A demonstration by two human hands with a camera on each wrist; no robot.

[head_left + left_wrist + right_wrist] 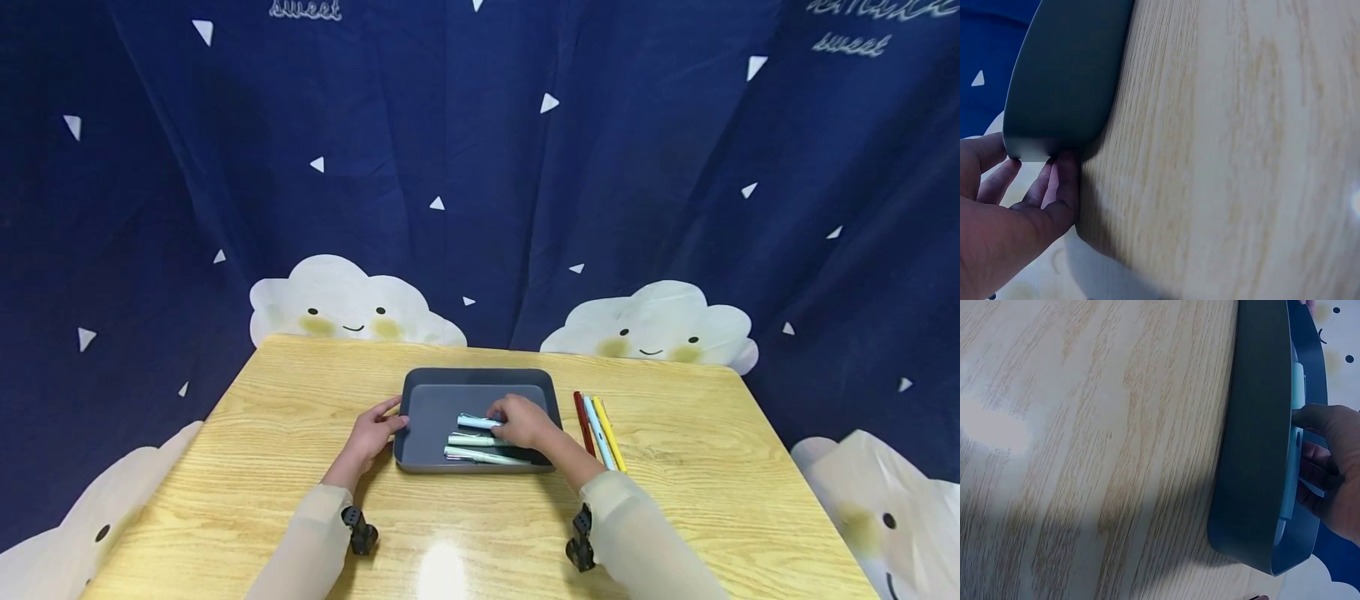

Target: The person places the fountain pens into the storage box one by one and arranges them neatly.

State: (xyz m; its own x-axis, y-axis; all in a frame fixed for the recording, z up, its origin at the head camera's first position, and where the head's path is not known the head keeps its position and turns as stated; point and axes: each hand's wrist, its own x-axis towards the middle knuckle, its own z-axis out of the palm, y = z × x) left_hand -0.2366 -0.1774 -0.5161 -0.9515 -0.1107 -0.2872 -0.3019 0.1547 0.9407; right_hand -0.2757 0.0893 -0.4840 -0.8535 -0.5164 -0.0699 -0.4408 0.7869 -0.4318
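A dark grey tray lies on the wooden table, its long side toward me. My left hand grips its left end, with the thumb at the rim and the other fingers against the outer wall. Inside the tray, my right hand pinches a light blue pen by its right part, which the fingers hide. Nearer the front wall lie two pale green pens, a middle pen and a front pen, roughly parallel to the blue one.
Right of the tray, a dark red pen, another light blue pen and a yellow pen lie side by side. A navy curtain with white clouds hangs behind the table.
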